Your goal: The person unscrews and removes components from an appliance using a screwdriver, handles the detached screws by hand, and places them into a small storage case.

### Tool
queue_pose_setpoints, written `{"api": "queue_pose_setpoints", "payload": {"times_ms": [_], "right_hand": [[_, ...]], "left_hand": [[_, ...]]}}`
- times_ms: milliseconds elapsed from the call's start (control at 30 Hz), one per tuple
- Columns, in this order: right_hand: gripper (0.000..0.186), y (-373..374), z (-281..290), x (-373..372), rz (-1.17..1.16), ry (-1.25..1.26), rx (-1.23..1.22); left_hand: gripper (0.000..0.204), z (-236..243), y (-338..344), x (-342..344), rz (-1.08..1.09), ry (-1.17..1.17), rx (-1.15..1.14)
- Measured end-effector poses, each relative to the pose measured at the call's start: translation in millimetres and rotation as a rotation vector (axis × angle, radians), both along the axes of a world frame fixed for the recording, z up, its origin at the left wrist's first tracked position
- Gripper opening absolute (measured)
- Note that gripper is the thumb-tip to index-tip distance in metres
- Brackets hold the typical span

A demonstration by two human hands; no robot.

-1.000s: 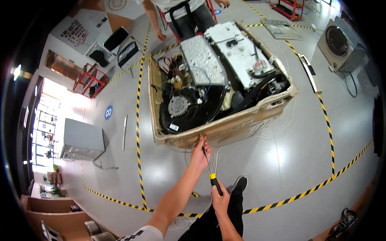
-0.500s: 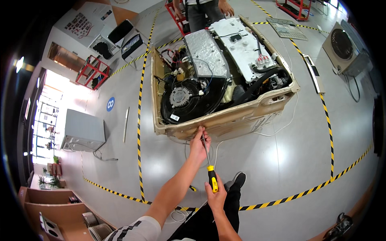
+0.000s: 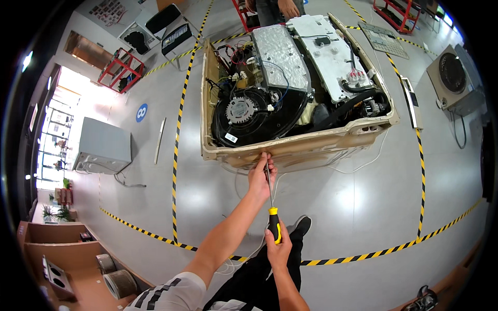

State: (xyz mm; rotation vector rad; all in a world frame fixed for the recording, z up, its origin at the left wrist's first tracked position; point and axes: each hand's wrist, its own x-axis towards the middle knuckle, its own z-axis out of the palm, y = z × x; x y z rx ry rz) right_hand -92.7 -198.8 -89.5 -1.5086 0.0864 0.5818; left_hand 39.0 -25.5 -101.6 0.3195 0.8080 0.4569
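Observation:
My right hand (image 3: 279,250) is closed round the black and yellow handle of a long screwdriver (image 3: 274,223). The shaft points away from me toward the near outer wall of an opened beige appliance (image 3: 311,146). Close to that wall, my left hand (image 3: 261,177) is closed about the front part of the shaft, its fingertips at the panel. The tip and whatever it meets are hidden by those fingers. Inside the appliance are a round black fan housing (image 3: 259,122), a silvery foil-covered panel (image 3: 280,57), a white metal cover (image 3: 329,57), wires and black hoses.
A person (image 3: 288,8) stands behind the appliance. A thin white cable (image 3: 277,181) lies on the floor beneath my hands. My shoe (image 3: 303,225) is to the right of the screwdriver. A grey box-shaped unit (image 3: 104,145) stands left; a washer-like machine (image 3: 452,75) stands right.
The whole view has shifted, so the appliance sits higher and farther right in the picture. Both hands keep their hold on the screwdriver, whose handle shows more black now.

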Motion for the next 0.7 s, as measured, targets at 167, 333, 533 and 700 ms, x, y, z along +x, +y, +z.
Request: {"api": "queue_pose_setpoints", "payload": {"times_ms": [167, 333, 533, 700], "right_hand": [[0.053, -15, 4, 16, -0.156, 1.139, 1.068], [0.050, -11, 15, 20, -0.117, 1.181, 1.085], [0.048, 0, 26, 14, -0.068, 0.392, 0.286], [0.063, -3, 21, 18, -0.099, 1.281, 1.211]], "left_hand": [[0.015, -7, -2, -2, -0.003, -0.006, -0.023], [0.015, 4, 4, 3, -0.001, 0.037, -0.014], [0.015, 4, 0, 1, 0.022, 0.062, 0.010], [0.016, 3, 5, -3, -0.009, -0.035, -0.092]]}}
